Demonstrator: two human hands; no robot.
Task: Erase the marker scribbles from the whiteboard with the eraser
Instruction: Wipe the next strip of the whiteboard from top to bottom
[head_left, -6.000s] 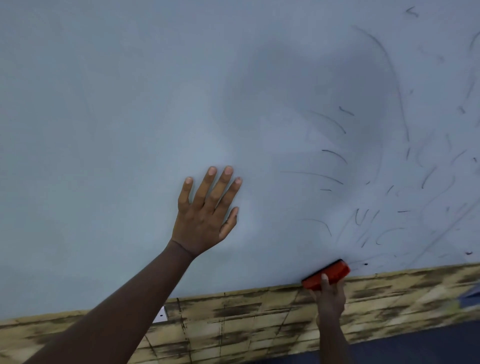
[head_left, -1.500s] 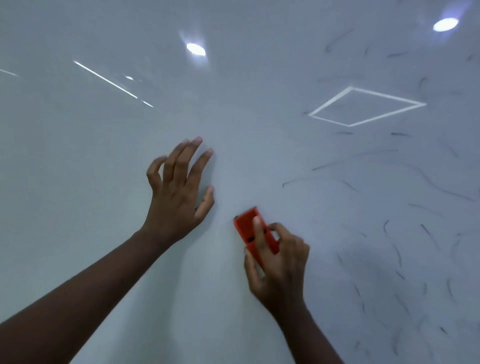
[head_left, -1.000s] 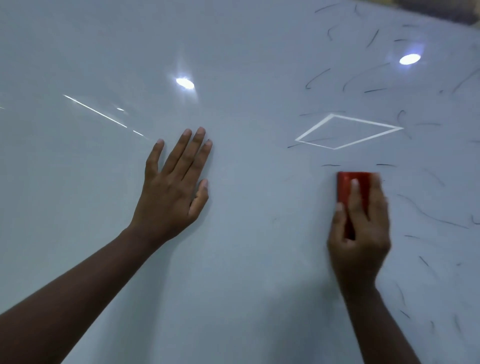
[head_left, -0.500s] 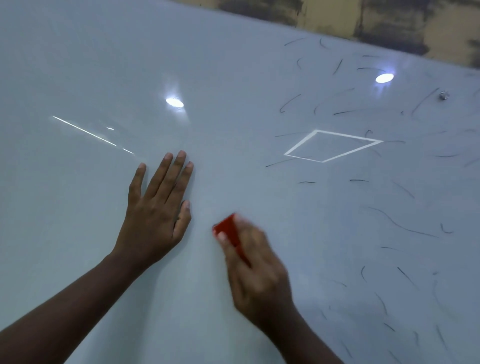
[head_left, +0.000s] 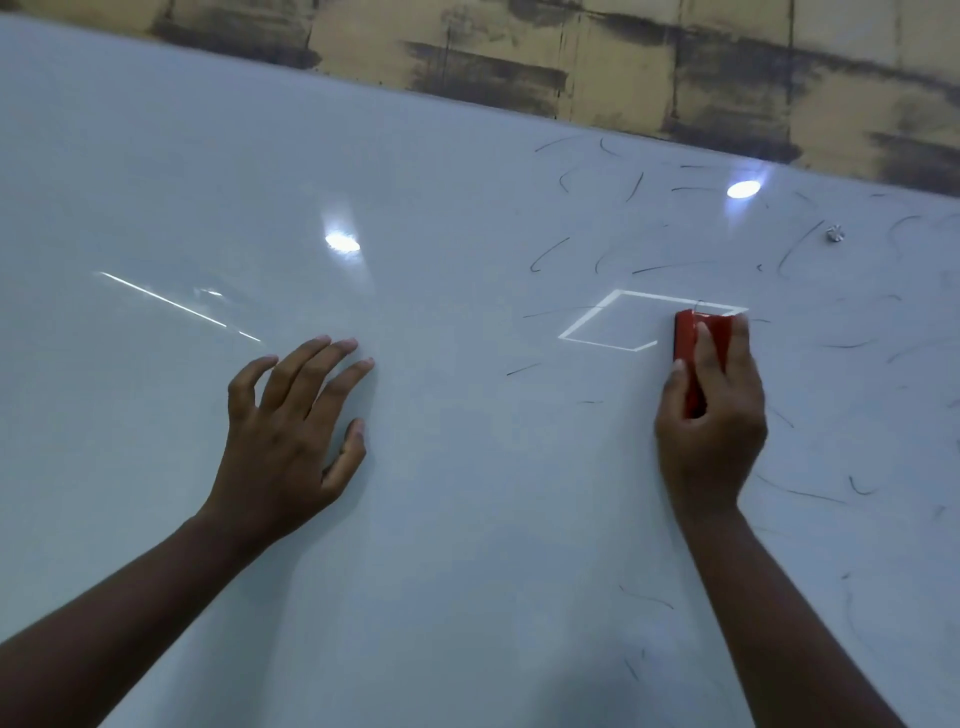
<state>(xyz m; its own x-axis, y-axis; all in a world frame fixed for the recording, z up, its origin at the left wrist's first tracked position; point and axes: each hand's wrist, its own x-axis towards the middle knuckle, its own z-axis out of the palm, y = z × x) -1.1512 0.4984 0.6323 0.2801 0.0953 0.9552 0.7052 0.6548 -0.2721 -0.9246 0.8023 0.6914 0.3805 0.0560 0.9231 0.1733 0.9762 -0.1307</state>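
Grip: right hand (head_left: 709, 415) clamps red eraser (head_left: 688, 345) against whiteboard (head_left: 467, 519); left hand (head_left: 291, 431) braces, fingers spread.
Risk: scattered scribbles (head_left: 634, 187) near top edge likely missed.

A single head-worn view is looking forward, close to the whiteboard (head_left: 415, 519), which is filling nearly the whole frame. The left hand (head_left: 291, 436) and right hand (head_left: 711, 415) are entering from the bottom edge. A strip of yellowish wall (head_left: 623, 67) is showing along the top. No second view is available for overlap.
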